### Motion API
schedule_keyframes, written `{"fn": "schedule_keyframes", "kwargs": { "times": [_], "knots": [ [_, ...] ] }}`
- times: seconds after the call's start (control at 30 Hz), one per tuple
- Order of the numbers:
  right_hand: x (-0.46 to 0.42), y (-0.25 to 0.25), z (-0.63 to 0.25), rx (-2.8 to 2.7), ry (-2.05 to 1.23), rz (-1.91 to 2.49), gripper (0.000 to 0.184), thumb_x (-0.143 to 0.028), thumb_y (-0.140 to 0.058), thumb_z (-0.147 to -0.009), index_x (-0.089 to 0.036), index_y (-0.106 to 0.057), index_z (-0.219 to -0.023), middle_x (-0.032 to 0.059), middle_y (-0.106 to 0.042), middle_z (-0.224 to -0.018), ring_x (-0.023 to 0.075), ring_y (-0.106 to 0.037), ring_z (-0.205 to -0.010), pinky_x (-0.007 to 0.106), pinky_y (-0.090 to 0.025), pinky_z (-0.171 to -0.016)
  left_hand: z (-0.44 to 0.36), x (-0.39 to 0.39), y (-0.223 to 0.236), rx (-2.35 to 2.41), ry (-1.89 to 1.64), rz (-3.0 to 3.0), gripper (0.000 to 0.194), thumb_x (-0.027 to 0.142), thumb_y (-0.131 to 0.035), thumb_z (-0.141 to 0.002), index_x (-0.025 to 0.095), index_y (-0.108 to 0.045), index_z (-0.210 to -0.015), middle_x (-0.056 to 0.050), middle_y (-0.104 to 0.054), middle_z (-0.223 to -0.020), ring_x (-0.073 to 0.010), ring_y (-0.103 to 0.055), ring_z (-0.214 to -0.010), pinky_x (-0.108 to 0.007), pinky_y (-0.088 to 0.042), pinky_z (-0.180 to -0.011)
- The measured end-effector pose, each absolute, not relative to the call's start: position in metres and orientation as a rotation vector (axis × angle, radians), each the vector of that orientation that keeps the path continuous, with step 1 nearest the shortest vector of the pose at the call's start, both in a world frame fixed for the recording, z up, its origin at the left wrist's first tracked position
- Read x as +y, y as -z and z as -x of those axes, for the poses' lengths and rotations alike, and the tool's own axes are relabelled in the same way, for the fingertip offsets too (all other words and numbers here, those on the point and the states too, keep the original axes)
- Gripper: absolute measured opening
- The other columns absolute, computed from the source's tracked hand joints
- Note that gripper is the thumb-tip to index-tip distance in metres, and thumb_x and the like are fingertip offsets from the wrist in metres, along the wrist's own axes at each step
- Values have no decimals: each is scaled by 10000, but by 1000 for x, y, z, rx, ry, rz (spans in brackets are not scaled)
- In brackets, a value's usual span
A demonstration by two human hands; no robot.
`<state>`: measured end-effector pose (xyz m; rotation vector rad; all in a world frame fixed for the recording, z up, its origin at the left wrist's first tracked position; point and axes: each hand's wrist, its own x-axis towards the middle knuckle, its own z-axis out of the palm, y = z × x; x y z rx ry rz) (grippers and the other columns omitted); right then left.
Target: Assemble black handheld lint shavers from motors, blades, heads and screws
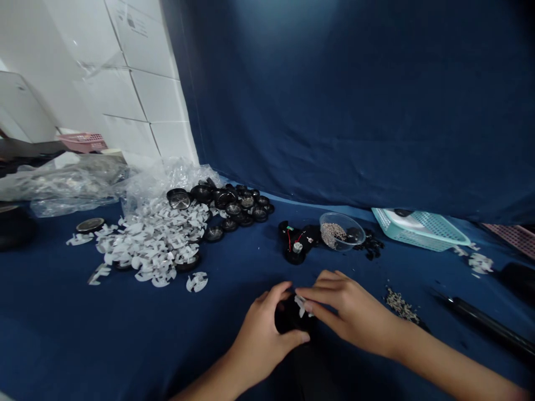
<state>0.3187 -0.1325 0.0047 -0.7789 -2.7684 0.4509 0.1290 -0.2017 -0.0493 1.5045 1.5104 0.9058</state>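
Note:
My left hand point(259, 329) curls round a dark black plastic housing point(286, 320), thumb on the near side and fingers on the far side. Between the thumb and fingertips of my right hand point(343, 303) is a small light-grey plastic piece point(300, 305), at the housing's opening. The fingers partly cover both parts, so I cannot tell whether the piece is seated. Beyond the hands lies another black housing point(295, 253) with red wires and a small motor showing. A single grey plastic piece point(197, 282) lies left of my hands.
A pile of grey plastic pieces point(154, 242) and several black round caps point(234, 209) lie at left. Behind the hands is a clear bowl point(343, 245) of small screws. Loose screws point(401, 305), a black screwdriver point(480, 317) and a turquoise basket point(422, 238) are at right.

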Motion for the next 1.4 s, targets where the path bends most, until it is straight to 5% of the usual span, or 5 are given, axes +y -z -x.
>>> {"fn": "schedule_keyframes", "kwargs": {
  "times": [0.23,0.8,1.13,1.3,1.4],
  "knots": [
    [-122,-17,-318,-2964,-383,593,268,-107,-494,-898,-221,-609,-1111,25,-641,-855,177,-538,-833,333,-385,-764,-128,-201,51,1492,-924,-1502,760,253,-797,-628,248,-474,-1316,-53,-637,-1236,-228,-577,-1137,-389,-427,-1028],
    [-116,-29,-299,-3006,-396,619,150,-140,-555,-850,-182,-620,-722,8,-613,-708,156,-525,-757,307,-398,-721,-131,-203,55,1484,-954,-1505,706,229,-770,-650,243,-490,-1298,-53,-638,-1216,-224,-589,-1124,-387,-449,-1015],
    [-129,-20,-300,-2890,-370,827,157,-146,-534,-858,-200,-667,-796,16,-642,-761,170,-550,-785,296,-419,-688,-130,-203,53,1477,-968,-1537,707,233,-770,-653,234,-487,-1300,-67,-636,-1224,-238,-592,-1129,-399,-455,-1006],
    [-127,-27,-308,-2927,-424,674,291,-100,-498,-878,-207,-612,-1123,27,-661,-886,168,-561,-832,297,-438,-736,-131,-203,52,1460,-962,-1546,690,213,-762,-661,222,-483,-1293,-55,-640,-1230,-213,-591,-1123,-374,-454,-1009],
    [-123,-26,-310,-2951,-473,564,186,-107,-534,-873,-210,-638,-988,10,-658,-864,149,-564,-826,278,-434,-757,-131,-202,52,1462,-954,-1548,701,204,-759,-659,230,-476,-1300,-49,-648,-1209,-213,-601,-1091,-386,-461,-994]
  ]
}}
